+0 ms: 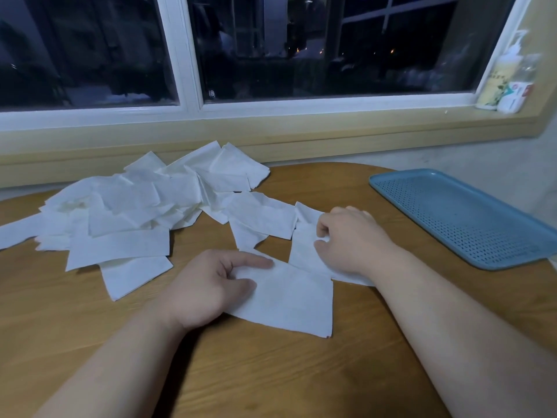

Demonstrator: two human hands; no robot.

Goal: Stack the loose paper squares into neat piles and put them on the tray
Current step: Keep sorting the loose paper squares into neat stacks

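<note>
A loose heap of white paper squares (141, 206) covers the left and middle of the wooden table (271, 372). My left hand (208, 288) holds the left edge of one square (289, 300) lying flat near the table's middle, thumb on top. My right hand (352, 236) pinches another square (304, 248) with curled fingers, just right of that one. The blue perforated tray (464, 215) stands at the right with nothing on it.
A window sill runs behind the table, with a pump bottle (503, 73) and a small box (514, 96) at its right end. Bare wood lies between my hands and the tray and along the front edge.
</note>
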